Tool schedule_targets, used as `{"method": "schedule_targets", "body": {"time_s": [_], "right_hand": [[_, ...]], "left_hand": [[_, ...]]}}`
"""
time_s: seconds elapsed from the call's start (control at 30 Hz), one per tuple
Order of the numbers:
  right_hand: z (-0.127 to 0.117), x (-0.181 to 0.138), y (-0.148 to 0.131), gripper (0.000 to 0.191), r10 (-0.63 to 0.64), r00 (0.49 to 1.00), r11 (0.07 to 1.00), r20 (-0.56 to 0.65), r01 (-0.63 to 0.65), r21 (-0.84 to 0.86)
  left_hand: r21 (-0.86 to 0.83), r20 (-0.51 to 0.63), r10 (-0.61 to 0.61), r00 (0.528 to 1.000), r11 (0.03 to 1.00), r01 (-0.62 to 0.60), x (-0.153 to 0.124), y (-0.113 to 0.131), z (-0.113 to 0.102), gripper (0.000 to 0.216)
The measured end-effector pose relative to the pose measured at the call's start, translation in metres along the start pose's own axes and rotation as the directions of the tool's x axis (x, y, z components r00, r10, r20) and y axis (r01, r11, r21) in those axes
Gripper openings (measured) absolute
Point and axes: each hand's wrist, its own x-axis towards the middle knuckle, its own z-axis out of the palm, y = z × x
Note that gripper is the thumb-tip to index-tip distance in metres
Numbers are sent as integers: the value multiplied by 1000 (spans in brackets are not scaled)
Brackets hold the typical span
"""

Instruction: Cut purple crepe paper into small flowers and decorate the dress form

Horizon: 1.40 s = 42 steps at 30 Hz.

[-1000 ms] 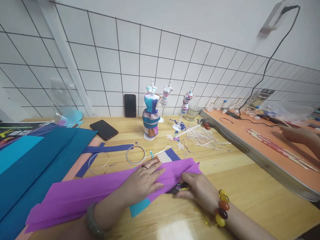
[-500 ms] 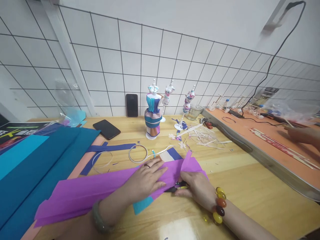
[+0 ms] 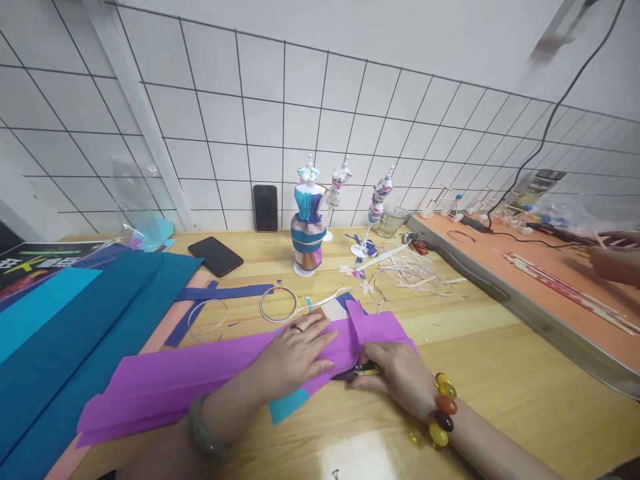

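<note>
A long sheet of purple crepe paper [image 3: 190, 370] lies across the table. My left hand [image 3: 301, 347] rests flat on it with fingers spread. At its right part my right hand [image 3: 393, 373] is closed around black-and-yellow scissors [image 3: 367, 371], mostly hidden by the fingers and the paper. Above the right thumb, a cut flap of the purple paper [image 3: 356, 321] stands up. Under the sheet, a turquoise paper piece [image 3: 287, 407] sticks out at the front, and white and blue pieces show behind it.
Behind stand a paper-dressed mannequin [image 3: 308, 230] and two smaller figures, near paper scraps [image 3: 410, 267] and a glass [image 3: 393, 221]. A wire ring [image 3: 278, 305], phone [image 3: 215, 256] and teal paper [image 3: 125, 320] lie leftward. Another person's hand [image 3: 617, 263] is over the orange table.
The purple flap has tipped leftward as the cut moved a little further into the sheet. My left hand still presses the paper. The other person's hand has shifted slightly right.
</note>
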Motion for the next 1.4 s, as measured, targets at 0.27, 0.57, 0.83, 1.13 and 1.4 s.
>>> {"method": "schedule_targets", "body": {"time_s": [0.27,0.57,0.83,1.13,1.4], "right_hand": [[0,4,-9,33,8,1000,1000,14,-8,8],[0,6,-13,29,5,1000,1000,30,-5,5],[0,9,-14,30,-6,1000,1000,25,6,-2],[1,6,-12,37,-27,999,999,28,28,-16],[-2,4,-15,32,-11,999,1000,44,11,0]], "left_hand": [[3,-24,22,999,1000,-22,0,-1,2,48],[4,-18,30,999,1000,-30,0,-1,1,51],[-6,-17,31,999,999,-32,1,-1,2,49],[-20,-30,34,999,999,-34,0,-2,3,49],[-19,-25,33,999,999,-33,2,2,-4,48]]}}
